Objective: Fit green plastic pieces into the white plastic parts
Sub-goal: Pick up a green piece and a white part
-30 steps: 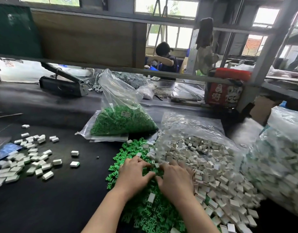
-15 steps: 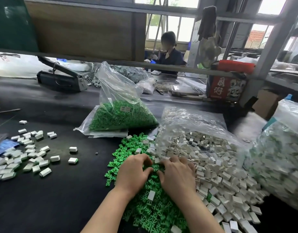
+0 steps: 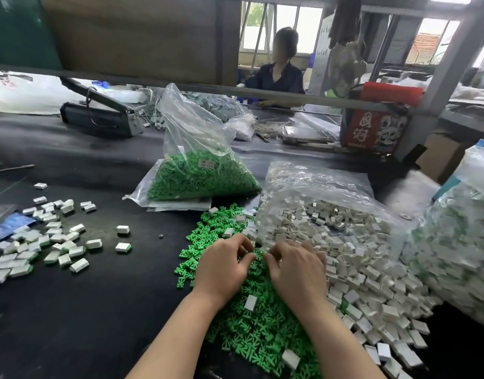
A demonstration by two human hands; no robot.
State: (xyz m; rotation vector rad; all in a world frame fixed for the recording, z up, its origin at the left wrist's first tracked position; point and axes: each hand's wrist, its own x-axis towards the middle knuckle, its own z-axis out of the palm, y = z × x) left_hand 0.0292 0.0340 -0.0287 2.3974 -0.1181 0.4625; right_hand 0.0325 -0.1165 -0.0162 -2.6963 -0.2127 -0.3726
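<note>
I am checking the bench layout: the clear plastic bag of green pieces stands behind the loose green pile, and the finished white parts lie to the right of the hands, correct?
Not quite. In the head view the finished white parts lie left of the left hand and right hand. The clear plastic bag of green pieces does stand behind the loose green pile.

A red box stands at the far right of the bench and carries large white Chinese characters on its front: 國潮 to the left, with two bigger stylised characters to the right that I cannot make out. A small pale label is stuck on the clear bag of green pieces; it has dark print in two short lines, too small to read. A white sheet hanging in the background bears blue marks, also unreadable.
</note>
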